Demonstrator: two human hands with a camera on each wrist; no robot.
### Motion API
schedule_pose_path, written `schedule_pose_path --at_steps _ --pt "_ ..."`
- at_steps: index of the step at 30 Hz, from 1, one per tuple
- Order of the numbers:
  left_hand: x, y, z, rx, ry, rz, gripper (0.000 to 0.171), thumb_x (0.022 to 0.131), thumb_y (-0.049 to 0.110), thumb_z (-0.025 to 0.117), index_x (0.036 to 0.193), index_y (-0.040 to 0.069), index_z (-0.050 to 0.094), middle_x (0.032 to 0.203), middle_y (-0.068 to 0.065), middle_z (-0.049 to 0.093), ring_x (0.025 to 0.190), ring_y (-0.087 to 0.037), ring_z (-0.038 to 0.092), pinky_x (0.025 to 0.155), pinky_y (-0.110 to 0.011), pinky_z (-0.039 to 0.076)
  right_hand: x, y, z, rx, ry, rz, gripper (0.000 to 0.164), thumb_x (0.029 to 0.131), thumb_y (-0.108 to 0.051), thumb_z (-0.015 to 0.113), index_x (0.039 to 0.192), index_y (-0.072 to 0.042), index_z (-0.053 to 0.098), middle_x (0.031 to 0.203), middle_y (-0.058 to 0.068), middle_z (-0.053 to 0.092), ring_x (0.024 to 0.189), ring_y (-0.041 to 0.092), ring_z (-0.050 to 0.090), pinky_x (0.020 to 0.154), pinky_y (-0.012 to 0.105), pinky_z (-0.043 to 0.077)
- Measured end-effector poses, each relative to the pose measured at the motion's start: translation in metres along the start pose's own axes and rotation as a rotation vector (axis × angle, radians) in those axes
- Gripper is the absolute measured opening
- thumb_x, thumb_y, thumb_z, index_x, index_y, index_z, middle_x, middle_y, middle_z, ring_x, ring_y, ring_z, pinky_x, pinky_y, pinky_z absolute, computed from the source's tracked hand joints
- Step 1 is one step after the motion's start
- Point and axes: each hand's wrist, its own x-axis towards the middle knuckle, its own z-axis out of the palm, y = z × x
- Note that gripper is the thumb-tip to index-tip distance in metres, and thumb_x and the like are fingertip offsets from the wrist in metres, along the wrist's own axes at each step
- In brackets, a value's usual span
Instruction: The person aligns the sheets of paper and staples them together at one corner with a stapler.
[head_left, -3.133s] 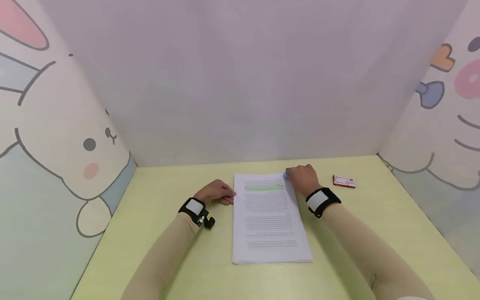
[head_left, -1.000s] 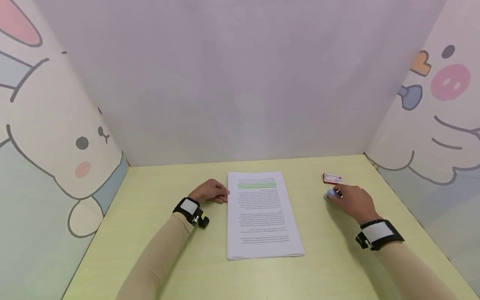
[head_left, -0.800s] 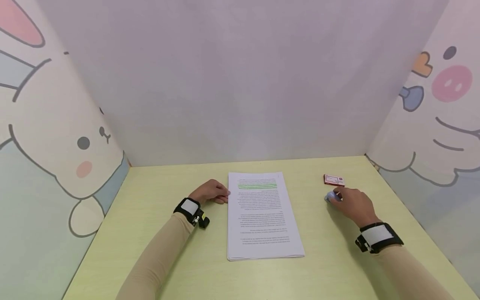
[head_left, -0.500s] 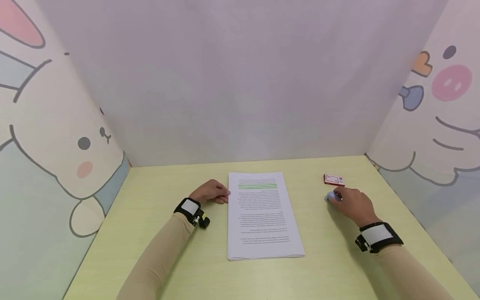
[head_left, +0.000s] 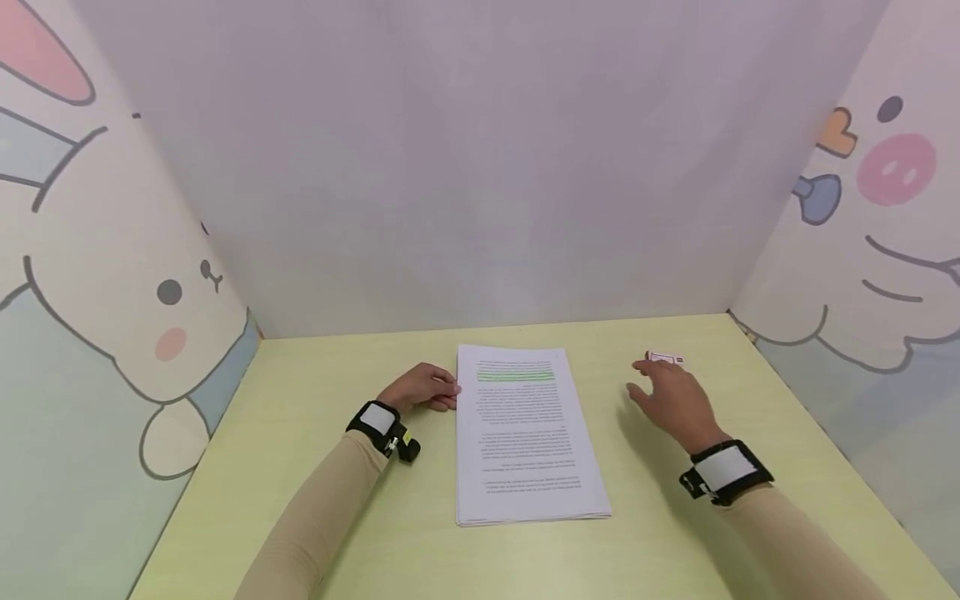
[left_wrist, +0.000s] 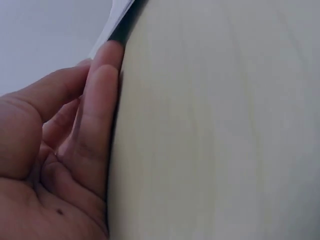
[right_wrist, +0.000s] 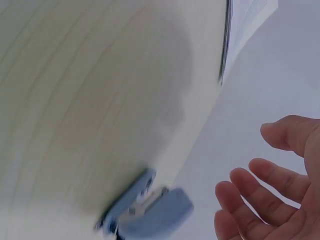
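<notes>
A stack of printed paper (head_left: 525, 450) lies on the table, several lines on its top sheet marked in green. My left hand (head_left: 423, 387) pinches the stack's left edge; in the left wrist view the thumb (left_wrist: 65, 82) lies above and the fingers (left_wrist: 97, 110) are low by the tabletop. Between the stack and the small red-and-white box (head_left: 665, 358), my right hand (head_left: 678, 404) hovers with fingers spread and nothing in them. A small blue stapler (right_wrist: 157, 212) rests on the table near that hand in the right wrist view; in the head view the hand hides it.
The yellow table (head_left: 337, 533) meets a plain pale wall (head_left: 487, 167) at the back. Side walls with cartoon animals stand at left and right. The red-and-white box sits at the back right, partly covered by my right hand.
Earlier my right hand moved from the stack's top right corner to the right with the stapler. It has since let go of the stapler and shifted left. My left hand keeps its place.
</notes>
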Motion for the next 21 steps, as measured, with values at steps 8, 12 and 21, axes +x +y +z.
schedule_pose_path --at_steps 8,12,21 --pt "-0.004 -0.008 -0.001 -0.054 -0.017 0.068 0.019 0.098 0.003 0.066 0.114 -0.008 0.069 0.088 -0.016 0.074 0.074 -0.017 0.074 0.068 -0.028 0.060 0.026 -0.028 0.035 0.322 -0.173 0.147 0.042 0.101 -0.020 0.063 0.128 0.012 0.060 0.110 0.028 0.069 0.097 0.039 0.069 0.079 0.048 0.056" --pt "-0.004 -0.012 -0.002 -0.074 -0.036 0.108 0.021 0.099 0.003 0.065 0.117 -0.008 0.069 0.092 -0.018 0.075 0.076 -0.019 0.074 0.070 -0.031 0.061 0.036 -0.039 0.047 0.543 -0.221 0.306 0.046 0.103 -0.019 0.059 0.136 0.013 0.053 0.110 0.027 0.069 0.088 0.029 0.072 0.073 0.038 0.059" --pt "-0.008 -0.014 -0.008 -0.077 -0.072 0.216 0.022 0.101 0.003 0.063 0.117 -0.010 0.067 0.099 -0.020 0.075 0.078 -0.020 0.074 0.072 -0.034 0.061 0.053 -0.048 0.060 0.753 -0.268 0.419 0.045 0.103 -0.019 0.056 0.134 0.014 0.053 0.107 0.021 0.067 0.081 0.016 0.063 0.068 0.029 0.051"
